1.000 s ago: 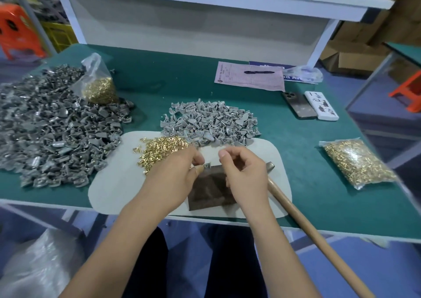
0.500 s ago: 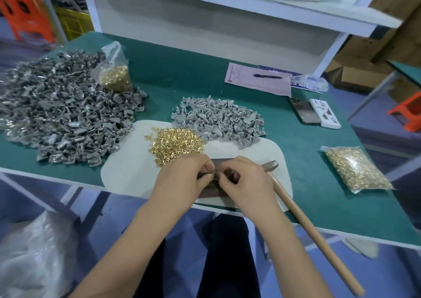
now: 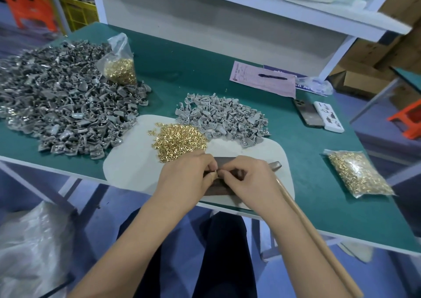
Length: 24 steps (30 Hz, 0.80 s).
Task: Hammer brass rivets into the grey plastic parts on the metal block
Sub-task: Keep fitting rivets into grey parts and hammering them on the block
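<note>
A dark metal block [image 3: 224, 161] lies on a white mat [image 3: 127, 167] near the table's front edge. My left hand [image 3: 189, 174] and my right hand [image 3: 248, 179] meet over the block, fingertips pinched together on something small; it is hidden between the fingers. A loose heap of brass rivets [image 3: 180, 141] sits on the mat just beyond my left hand. Behind it is a pile of light grey plastic parts [image 3: 223, 117]. The hammer [image 3: 303, 215] lies to the right of my right hand, head on the mat, wooden handle running off the table toward me.
A large heap of grey parts [image 3: 61, 101] covers the table's left side, with a bag of rivets [image 3: 119, 68] on it. Another rivet bag [image 3: 357, 174] lies at the right. A paper with a pen [image 3: 264, 79], a phone [image 3: 307, 113] and a white case [image 3: 328, 116] lie farther back.
Both hands came down onto the block and closed together, fingertips touching. The view has tilted and shifted, so the table appears farther up and to the right.
</note>
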Tool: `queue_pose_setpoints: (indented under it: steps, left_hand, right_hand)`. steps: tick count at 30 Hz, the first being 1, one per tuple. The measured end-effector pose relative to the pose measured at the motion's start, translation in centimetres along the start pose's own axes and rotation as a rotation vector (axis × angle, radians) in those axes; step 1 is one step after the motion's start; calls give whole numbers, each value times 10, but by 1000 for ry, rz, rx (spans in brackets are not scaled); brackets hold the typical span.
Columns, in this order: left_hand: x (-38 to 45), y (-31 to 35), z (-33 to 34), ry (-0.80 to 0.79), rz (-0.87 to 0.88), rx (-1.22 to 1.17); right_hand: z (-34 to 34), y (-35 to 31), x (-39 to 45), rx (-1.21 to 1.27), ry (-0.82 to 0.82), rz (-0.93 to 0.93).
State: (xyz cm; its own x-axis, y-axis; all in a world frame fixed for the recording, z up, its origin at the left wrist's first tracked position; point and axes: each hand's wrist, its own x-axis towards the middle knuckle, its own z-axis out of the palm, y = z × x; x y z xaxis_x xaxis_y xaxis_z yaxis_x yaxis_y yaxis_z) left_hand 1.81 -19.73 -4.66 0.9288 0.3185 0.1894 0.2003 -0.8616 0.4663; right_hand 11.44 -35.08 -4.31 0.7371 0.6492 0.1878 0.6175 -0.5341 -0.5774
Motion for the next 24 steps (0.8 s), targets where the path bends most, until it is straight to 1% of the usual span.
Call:
queue_pose_setpoints:
  steps: [2,7,9,14,16,18,22,24]
  left_hand:
    - [0,0,1,10,-10,-10]
    - [0,-1,0,28,-33,-35]
    - [0,-1,1,35,-35,-25]
    - [0,-3,1,45,-47,-32]
    - [0,-3,2,51,-42,-29]
    - [0,-2,2,60,-37,-21]
    - [0,0,2,74,4,13]
    - [0,0,2,87,16,36]
  right_hand:
    - [5,4,-5,109,47,23]
    - [13,2,-11,198,131,16]
    - [13,3,-10,196,120,39]
    - [6,1,-5,181,25,111]
    - [2,-1,0,144,-42,136]
    - [-4,-5,7,33,-90,126]
    - [-10,-9,11,-115,-97,75]
    - [-11,-6,5,-142,-82,7]
